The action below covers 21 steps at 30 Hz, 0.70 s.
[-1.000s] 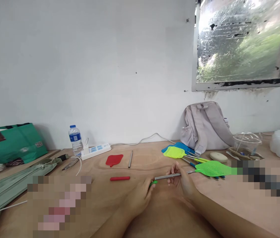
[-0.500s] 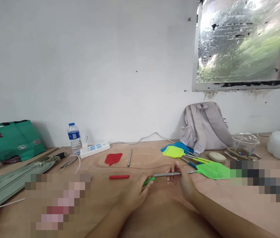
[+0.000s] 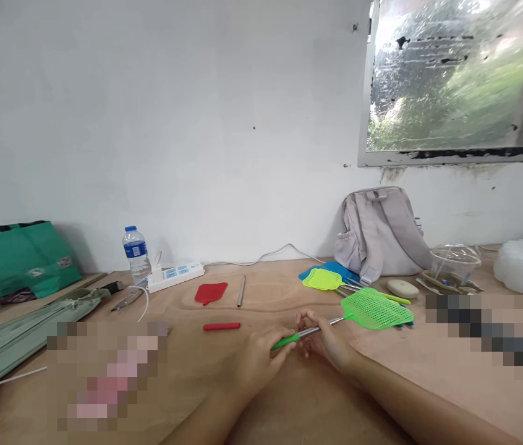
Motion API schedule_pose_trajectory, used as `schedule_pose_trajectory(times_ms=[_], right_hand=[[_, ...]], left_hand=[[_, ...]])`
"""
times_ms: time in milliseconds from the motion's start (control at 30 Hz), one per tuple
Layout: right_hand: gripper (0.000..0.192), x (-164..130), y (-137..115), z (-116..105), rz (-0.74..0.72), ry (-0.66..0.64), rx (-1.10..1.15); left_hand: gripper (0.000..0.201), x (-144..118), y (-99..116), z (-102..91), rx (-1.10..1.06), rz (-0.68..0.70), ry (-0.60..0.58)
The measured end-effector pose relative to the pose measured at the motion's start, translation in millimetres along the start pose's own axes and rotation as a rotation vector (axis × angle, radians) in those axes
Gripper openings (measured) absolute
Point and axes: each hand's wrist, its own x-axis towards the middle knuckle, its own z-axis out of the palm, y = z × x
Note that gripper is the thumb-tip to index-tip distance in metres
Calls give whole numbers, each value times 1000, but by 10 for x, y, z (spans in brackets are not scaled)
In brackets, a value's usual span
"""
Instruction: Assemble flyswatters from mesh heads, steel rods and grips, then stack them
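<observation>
The green fly swatter (image 3: pixel 368 309) lies across both hands, its long axis running from eight o'clock up to two. The left hand (image 3: pixel 261 361) pinches the green handle; the right hand (image 3: pixel 324 340) clamps the metal rod, mesh head hovering low over the worktop (image 3: pixel 252 296).

On the table (image 3: pixel 428 383): your hands meet at centre, fly swatter (image 3: pixel 368 309) heading right. Backpack (image 3: pixel 382 232) behind it against the wall. Bottle (image 3: pixel 135 253) and power strip (image 3: pixel 175 275) far left.
</observation>
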Motion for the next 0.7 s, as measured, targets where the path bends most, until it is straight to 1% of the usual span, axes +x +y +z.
schedule_pose_trajectory(times_ms=[133,200,267,300,367,433,467,500,600,700], right_hand=[[34,5,25,79,-36,-37,1],[33,8,43,91,-38,-35,8],[34,26,80,74,0,-19,3],[33,39,102,57,27,8,2],[29,65,135,17,50,136,9],[25,80,127,-27,3,303,51],[23,82,102,-51,-29,359,87],[21,81,65,-77,-54,386,133],[18,72,-77,-172,-100,401,270],[18,77,-168,-256,-177,472,352]], left_hand=[[23,-18,39,45,8,52,8],[22,-22,51,54,14,53,0],[21,-14,60,61,13,25,-12],[19,-5,65,68,1,-1,-20],[18,17,77,93,-55,-63,-19],[19,38,86,127,-117,-107,-7],[21,47,86,145,-136,-117,-1],[23,54,80,160,-146,-123,7],[26,66,21,179,-139,-141,31],[29,71,-69,160,-115,-138,36]])
